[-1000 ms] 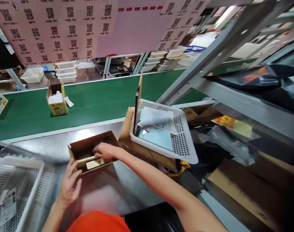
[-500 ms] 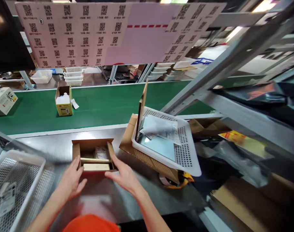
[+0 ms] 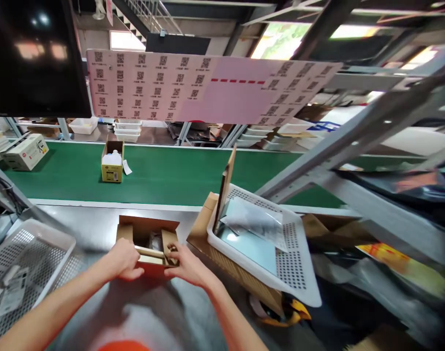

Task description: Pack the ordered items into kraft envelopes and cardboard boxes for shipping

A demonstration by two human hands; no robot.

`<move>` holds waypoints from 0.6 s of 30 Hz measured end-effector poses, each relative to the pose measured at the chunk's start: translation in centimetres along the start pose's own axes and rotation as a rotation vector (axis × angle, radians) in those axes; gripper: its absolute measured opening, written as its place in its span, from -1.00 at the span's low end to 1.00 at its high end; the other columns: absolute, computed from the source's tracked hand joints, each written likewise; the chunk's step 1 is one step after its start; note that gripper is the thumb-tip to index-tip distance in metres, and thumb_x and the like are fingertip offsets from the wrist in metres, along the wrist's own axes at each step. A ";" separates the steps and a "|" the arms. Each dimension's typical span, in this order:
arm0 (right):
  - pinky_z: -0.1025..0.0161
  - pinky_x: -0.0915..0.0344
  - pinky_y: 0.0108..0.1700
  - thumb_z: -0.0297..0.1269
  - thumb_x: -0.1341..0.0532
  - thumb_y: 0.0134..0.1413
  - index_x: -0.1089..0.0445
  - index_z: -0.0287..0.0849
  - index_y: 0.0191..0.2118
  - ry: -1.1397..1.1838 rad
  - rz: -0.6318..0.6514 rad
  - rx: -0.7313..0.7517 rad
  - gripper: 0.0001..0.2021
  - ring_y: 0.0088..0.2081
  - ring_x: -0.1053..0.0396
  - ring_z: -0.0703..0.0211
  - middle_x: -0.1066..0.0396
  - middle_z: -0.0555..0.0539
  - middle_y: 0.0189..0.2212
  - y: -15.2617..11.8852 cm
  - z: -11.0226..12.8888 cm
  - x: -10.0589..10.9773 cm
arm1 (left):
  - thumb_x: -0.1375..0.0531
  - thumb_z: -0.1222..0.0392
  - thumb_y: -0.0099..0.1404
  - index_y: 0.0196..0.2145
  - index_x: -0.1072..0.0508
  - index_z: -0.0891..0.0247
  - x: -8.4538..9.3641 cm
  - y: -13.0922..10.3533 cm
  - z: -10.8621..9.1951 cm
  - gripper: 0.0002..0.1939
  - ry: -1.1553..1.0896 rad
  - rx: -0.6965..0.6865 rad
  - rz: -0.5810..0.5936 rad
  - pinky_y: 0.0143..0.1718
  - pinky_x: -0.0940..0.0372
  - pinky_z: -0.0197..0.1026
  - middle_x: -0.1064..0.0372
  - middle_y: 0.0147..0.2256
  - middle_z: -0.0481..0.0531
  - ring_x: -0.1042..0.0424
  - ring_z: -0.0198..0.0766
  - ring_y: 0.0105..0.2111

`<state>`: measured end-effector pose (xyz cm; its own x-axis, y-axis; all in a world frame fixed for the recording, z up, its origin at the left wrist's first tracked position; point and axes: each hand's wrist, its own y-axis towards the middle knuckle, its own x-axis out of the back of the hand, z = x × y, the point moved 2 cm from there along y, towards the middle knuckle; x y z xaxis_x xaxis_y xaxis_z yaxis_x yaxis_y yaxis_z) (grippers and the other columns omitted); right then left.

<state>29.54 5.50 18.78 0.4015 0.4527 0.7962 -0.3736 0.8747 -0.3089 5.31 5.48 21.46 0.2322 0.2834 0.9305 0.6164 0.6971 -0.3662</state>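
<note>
An open cardboard box [image 3: 148,224] stands on the metal table below the green belt, with a flat pale item [image 3: 151,259] and a clear-wrapped thing [image 3: 155,241] inside. My left hand [image 3: 124,259] is closed on the left front corner of the box, its fingertips partly hidden. On the right side, my right hand [image 3: 188,263] has its fingers curled over the box's right flap [image 3: 169,242], thumb at the front wall.
Right of the box, a white perforated basket [image 3: 299,263] with plastic bags rests tilted on cardboard. Another basket [image 3: 57,239] is at the left. A yellow box [image 3: 111,173] and a white box [image 3: 27,152] sit on the green belt [image 3: 171,168]. A metal post [image 3: 339,141] slants at right.
The view has tilted up and shifted left. My left hand has closed at the box's left front corner, and my right fingers have curled over the right flap.
</note>
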 end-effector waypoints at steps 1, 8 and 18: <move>-0.06 -0.30 0.33 -0.07 -0.47 -0.01 -0.67 -0.06 0.01 0.001 -0.007 0.001 -0.57 0.28 -0.34 -0.26 -0.40 -0.23 0.25 -0.1 -0.2 -0.4 | -0.11 -0.20 0.42 -0.22 -0.73 0.36 -0.3 0.0 -0.1 -0.42 -0.007 0.004 -0.001 -0.17 -0.49 0.05 -0.65 -0.30 0.37 -0.65 0.17 -0.22; -0.15 -0.28 0.35 -0.08 -0.48 0.03 -0.36 -0.08 0.39 -0.182 -0.055 0.196 -0.21 0.32 -0.30 -0.28 -0.16 -0.27 0.48 -0.4 -0.1 -1.4 | -0.20 -0.11 0.43 -0.04 -0.67 0.28 -3.7 -0.9 -0.9 -0.56 -0.032 0.016 -0.283 0.30 -0.27 0.16 -0.39 0.31 0.33 -0.33 0.18 0.32; -0.13 -0.46 0.06 -0.05 -0.14 0.43 -0.65 -0.08 -0.23 -0.334 -0.517 0.221 -0.63 -0.02 -0.46 -0.13 -0.58 -0.21 0.01 -4.6 -2.9 -0.2 | -0.21 -0.05 0.49 -0.32 -0.59 0.17 -7.1 -8.3 2.9 -0.68 -0.084 0.026 -0.582 0.24 -0.21 0.24 -0.56 -0.27 0.05 -0.49 -0.04 -0.07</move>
<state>33.58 1.91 18.48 0.3070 -0.1257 0.9434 -0.3792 0.8930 0.2424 -3.67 -0.44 17.83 -0.1998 -0.1007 0.9747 0.6055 0.7693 0.2036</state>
